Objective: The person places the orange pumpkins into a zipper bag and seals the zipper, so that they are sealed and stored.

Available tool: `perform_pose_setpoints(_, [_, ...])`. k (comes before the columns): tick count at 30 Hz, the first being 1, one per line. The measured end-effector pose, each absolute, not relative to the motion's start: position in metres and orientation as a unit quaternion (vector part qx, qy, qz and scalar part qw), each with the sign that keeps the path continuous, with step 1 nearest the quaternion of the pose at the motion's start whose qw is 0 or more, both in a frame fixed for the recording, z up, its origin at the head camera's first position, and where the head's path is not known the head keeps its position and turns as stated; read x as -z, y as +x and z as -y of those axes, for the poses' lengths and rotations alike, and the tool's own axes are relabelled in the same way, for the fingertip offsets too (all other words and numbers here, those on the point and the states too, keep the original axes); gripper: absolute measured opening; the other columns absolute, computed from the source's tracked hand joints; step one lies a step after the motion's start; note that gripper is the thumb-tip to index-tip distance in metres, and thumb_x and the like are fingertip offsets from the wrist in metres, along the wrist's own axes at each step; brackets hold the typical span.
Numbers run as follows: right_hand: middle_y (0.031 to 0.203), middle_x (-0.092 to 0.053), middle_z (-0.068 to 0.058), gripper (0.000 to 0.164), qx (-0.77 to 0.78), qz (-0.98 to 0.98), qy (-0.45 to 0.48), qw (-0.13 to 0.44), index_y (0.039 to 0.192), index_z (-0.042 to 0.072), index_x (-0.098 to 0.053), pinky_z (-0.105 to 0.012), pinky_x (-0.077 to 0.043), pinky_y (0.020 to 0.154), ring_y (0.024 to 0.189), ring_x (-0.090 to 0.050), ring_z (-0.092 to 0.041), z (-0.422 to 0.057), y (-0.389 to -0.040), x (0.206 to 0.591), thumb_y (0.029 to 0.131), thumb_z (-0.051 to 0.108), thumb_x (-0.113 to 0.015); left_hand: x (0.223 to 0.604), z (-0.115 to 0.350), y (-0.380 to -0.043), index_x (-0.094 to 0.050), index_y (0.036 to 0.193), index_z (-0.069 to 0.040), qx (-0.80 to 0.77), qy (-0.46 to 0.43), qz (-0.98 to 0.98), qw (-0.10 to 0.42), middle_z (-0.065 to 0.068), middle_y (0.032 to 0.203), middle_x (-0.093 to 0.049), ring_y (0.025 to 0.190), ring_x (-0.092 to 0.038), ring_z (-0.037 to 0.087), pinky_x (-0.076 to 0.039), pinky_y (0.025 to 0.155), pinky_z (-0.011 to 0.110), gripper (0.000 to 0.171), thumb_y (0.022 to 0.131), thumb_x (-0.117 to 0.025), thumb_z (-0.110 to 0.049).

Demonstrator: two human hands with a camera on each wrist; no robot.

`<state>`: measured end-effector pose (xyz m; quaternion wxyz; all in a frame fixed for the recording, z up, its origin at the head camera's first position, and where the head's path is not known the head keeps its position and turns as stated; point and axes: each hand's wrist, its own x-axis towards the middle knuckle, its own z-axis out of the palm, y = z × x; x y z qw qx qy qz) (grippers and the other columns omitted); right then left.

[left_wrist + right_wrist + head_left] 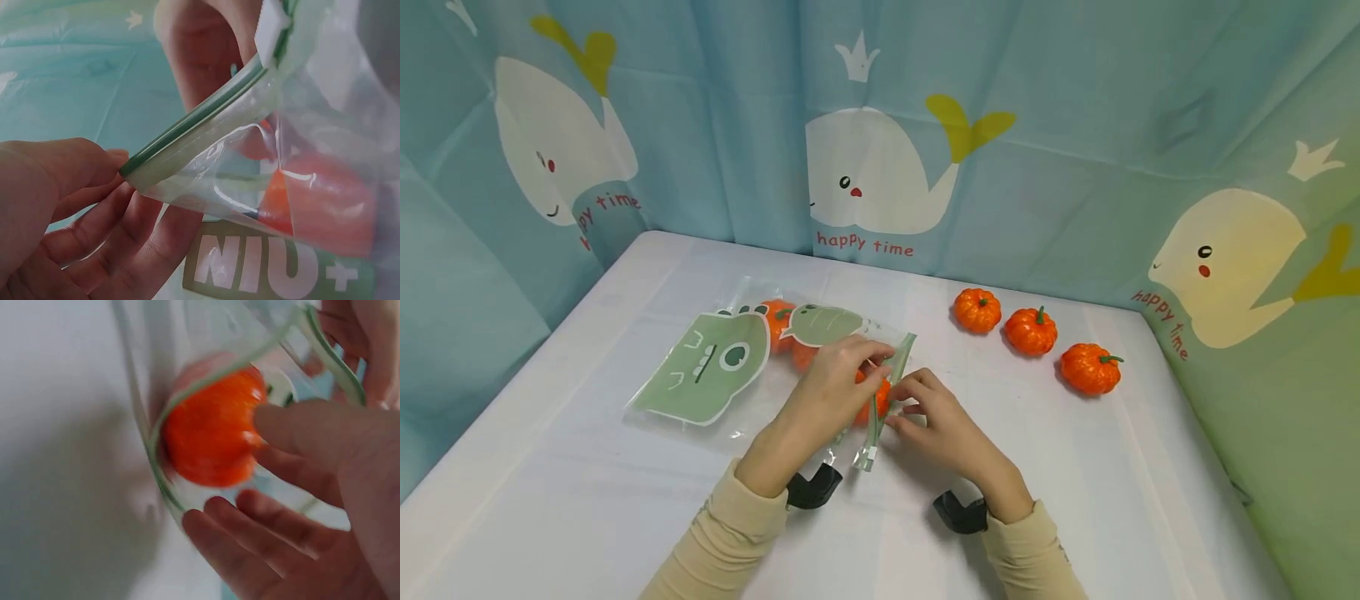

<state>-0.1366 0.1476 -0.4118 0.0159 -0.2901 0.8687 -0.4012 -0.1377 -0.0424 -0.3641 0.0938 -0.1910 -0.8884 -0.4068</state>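
With our left grip (831, 382) we are pinching the green zip edge (190, 123) of the clear bag (718, 385) lying on the bench (587, 508). We are holding our right grip (946, 425) loosely unclenched at its mouth, thumb touching an orange pumpkin (209, 434), while three loose pumpkins (1031, 332) are sitting farther right.

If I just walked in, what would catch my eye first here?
Probably the bright orange: three pumpkins in a slanting row at the right rear of the white table, with more pumpkins inside the clear bag to their left, printed with a green one-eyed monster. Next, the left hand and right hand at the bag's green-edged mouth, one pumpkin just inside it. Behind hangs a blue-green curtain with white whales.
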Motion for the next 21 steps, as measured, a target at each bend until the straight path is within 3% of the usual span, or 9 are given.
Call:
perform_pose_setpoints(7, [0.117,-0.055,-0.007,0.018,0.351,-0.871,-0.341,0.044,0.108,0.003,-0.067,-0.037,-0.056,0.092,0.111,-0.059,-0.023,-0.152,-0.137,0.406,0.091,0.006,-0.068,0.366,0.043,-0.137,-0.073,0.113,-0.007,0.398,-0.196,0.892,0.093,0.004,0.105,-0.071,0.084,-0.061,0.014,-0.054,0.074,0.028,0.022,0.093,-0.068,-0.013])
perform_pose_setpoints(14, [0.131,-0.052,-0.007,0.035,0.328,-0.877,-0.349,0.045,0.123,0.003,-0.064,-0.035,-0.054,0.094,0.117,-0.058,-0.021,-0.147,-0.135,0.408,0.089,0.006,-0.069,0.367,0.041,-0.136,-0.074,0.112,-0.008,0.394,-0.204,0.890,0.103,0.003,0.103,-0.071,0.084,-0.061,0.013,-0.053,0.074,0.027,0.021,0.092,-0.068,-0.013])
perform_pose_setpoints(21, [0.143,-0.046,-0.010,0.047,0.295,-0.880,-0.372,0.014,0.131,0.002,-0.059,-0.041,-0.046,0.106,0.129,-0.051,-0.024,-0.140,-0.135,0.413,0.084,-0.001,-0.068,0.366,0.039,-0.136,-0.074,0.111,-0.007,0.390,-0.211,0.889,0.117,0.003,0.099,-0.070,0.081,-0.062,0.013,-0.054,0.074,0.027,0.021,0.091,-0.070,-0.014])
